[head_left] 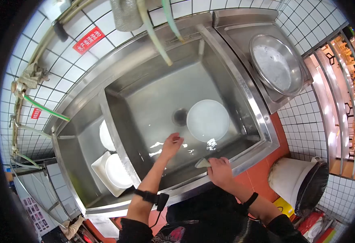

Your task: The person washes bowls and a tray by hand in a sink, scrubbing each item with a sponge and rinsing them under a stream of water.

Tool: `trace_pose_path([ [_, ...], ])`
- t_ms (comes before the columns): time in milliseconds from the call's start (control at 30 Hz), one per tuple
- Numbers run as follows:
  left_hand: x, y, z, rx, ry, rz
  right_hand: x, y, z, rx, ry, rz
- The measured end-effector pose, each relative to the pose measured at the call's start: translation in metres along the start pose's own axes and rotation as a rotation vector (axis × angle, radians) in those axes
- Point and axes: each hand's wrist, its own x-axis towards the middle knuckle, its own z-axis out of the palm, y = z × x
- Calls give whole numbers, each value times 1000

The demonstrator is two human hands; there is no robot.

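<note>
Over the steel sink, my left hand hangs down near the water with the fingers loose, holding nothing. My right hand grips a pale rag at the front rim. The white plate lies flat beside the drain.

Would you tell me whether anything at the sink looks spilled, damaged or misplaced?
Nothing stands out. The plate lies flat in the sink, the left hand reaches in, and the right hand holds a cloth.
</note>
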Motion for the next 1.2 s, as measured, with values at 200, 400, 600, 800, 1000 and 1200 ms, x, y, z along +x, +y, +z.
trace_pose_path([
  [200, 76, -85, 88, 491, 234, 126, 17, 77, -48, -66, 64, -79],
  [400, 105, -102, 117, 280, 83, -352, 25, 81, -52, -32, 76, -79],
  [600, 125, -159, 99, 939, -78, -130, 26, 81, -54, -42, 47, -99],
  [800, 103, -83, 117, 872, 179, -304, 27, 82, -57, -39, 35, -129],
  [1000, 83, -77, 123, 449, 316, -386, 25, 83, -54, -70, 29, -125],
  [1200, 40, -48, 128, 156, 289, -345, 26, 81, -55, -40, -3, -102],
])
